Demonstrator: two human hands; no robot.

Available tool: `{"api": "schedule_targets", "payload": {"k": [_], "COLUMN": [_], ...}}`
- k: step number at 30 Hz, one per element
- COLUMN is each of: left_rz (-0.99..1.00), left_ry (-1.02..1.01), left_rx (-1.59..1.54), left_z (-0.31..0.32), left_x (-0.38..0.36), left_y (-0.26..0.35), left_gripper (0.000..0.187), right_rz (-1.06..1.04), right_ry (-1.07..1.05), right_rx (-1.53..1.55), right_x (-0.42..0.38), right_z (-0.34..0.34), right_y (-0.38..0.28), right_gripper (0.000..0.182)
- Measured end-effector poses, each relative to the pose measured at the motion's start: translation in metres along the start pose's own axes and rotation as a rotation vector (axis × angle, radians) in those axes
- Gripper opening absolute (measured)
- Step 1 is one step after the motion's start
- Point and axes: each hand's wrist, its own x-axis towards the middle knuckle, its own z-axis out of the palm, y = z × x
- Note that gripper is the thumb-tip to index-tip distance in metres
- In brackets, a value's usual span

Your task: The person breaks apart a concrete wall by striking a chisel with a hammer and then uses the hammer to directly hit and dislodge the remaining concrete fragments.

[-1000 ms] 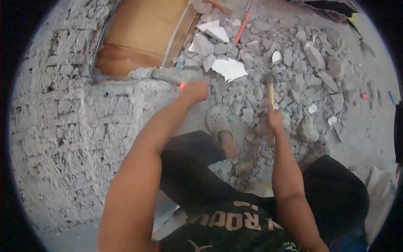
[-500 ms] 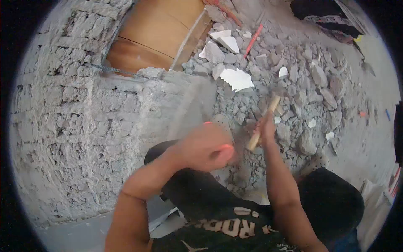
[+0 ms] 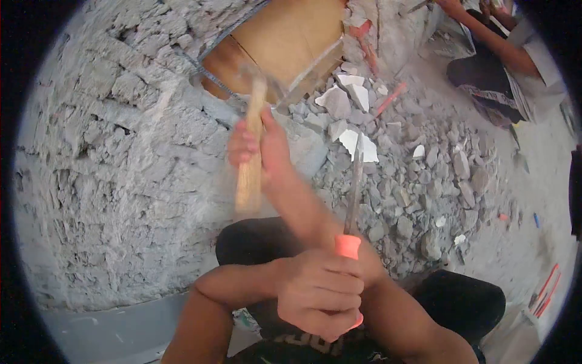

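My L hand (image 3: pixel 320 291) is clenched round the orange handle of a chisel (image 3: pixel 354 200), low in front of the torso, w/ the shaft upright and its tip pointing away from me. In view the tip overlaps a white fragment (image 3: pixel 362 147) at the upper L edge of the rubble — can't tell the gap between them. My R hand (image 3: pixel 276 145) grasps a hammer (image 3: pixel 248 176) by its wooden handle; that arm crosses behind the L hand, so the hammer is over by the wall (image 3: pixel 115 182). Hammer head is blurred, up by the bottom edge of an opening w/ a brown panel (image 3: pixel 291 36) in it; can't tell if it touches.

A metal strip (image 3: pixel 209 74) runs along the opening's L edge. R of the opening, an orange-red piece (image 3: pixel 365 45) lies against the wall; below it a red bar (image 3: pixel 391 100) rests on the rubble (image 3: pixel 424 200) — grey chunks, a few white bits — between the wall and the bare floor (image 3: pixel 506 242). Past the rubble's R edge: a small blue item (image 3: pixel 536 219) on the floor, then red strips (image 3: pixel 548 291) by a pale sack (image 3: pixel 515 333) near the lower R corner. Upper R corner: another person (image 3: pixel 509 51), bent low, arms partly in view.
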Motion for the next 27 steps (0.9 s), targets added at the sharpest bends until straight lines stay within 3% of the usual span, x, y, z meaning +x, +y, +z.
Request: {"api": "schedule_targets", "payload": {"k": [2, 3, 5, 7, 10, 12, 13, 15, 18, 19, 21, 22, 23, 24, 27], "left_rz": [0.005, 0.011, 0.014, 0.031, 0.003, -0.045, -0.045, -0.114, -0.159, -0.166, -0.147, -0.152, -0.083, -0.014, -0.087], "left_ry": [-0.009, -0.007, -0.017, 0.003, 0.017, 0.022, 0.024, 0.075, -0.001, -0.003, -0.059, -0.059, 0.081, 0.222, 0.114], "left_rx": [-0.017, -0.007, -0.016, -0.041, -0.112, -0.141, -0.149, -0.176, -0.235, -0.235, -0.264, -0.275, -0.261, -0.239, -0.303], "left_z": [-0.005, -0.008, -0.011, -0.01, -0.007, -0.003, -0.001, 0.002, -0.011, -0.012, -0.012, -0.004, 0.009, 0.014, 0.0], "left_x": [0.003, 0.003, 0.005, 0.004, 0.001, -0.001, -0.001, -0.002, 0.016, 0.017, 0.019, 0.017, 0.015, 0.013, 0.023], "left_y": [0.005, 0.006, 0.008, 0.009, 0.01, 0.004, 0.001, -0.005, -0.017, -0.019, -0.028, -0.03, -0.032, -0.034, -0.036], "left_gripper": [0.013, 0.013, 0.01, 0.01, 0.007, 0.005, 0.005, 0.007, 0.012, 0.012, 0.019, 0.019, 0.02, 0.023, 0.019], "right_rz": [-0.093, -0.085, -0.316, -0.358, -0.447, -0.625, -0.631, -0.592, -0.465, -0.491, -0.404, -0.182, 0.035, -0.03, -0.099], "right_ry": [-0.026, -0.028, 0.121, 0.155, 0.102, 0.338, 0.343, 0.563, 0.56, 0.664, 0.616, 0.511, 0.399, 0.402, 0.34], "right_rx": [-0.414, -0.422, -0.511, -0.585, -0.539, -0.448, -0.447, -0.584, -0.519, -0.548, -0.681, -0.64, -0.596, -0.693, -0.838], "right_x": [0.003, 0.001, -0.017, -0.049, -0.092, -0.112, -0.125, -0.145, -0.142, -0.129, -0.095, -0.075, -0.058, -0.048, -0.04], "right_z": [0.043, 0.042, 0.029, 0.008, -0.03, -0.06, -0.075, -0.106, -0.144, -0.139, -0.107, -0.091, -0.072, -0.056, -0.001], "right_y": [0.011, 0.003, -0.034, -0.066, -0.082, -0.09, -0.098, -0.116, -0.117, -0.102, -0.071, -0.067, -0.073, -0.08, -0.107], "right_gripper": [0.052, 0.052, 0.054, 0.054, 0.054, 0.057, 0.057, 0.054, 0.052, 0.05, 0.046, 0.045, 0.044, 0.043, 0.044]}}
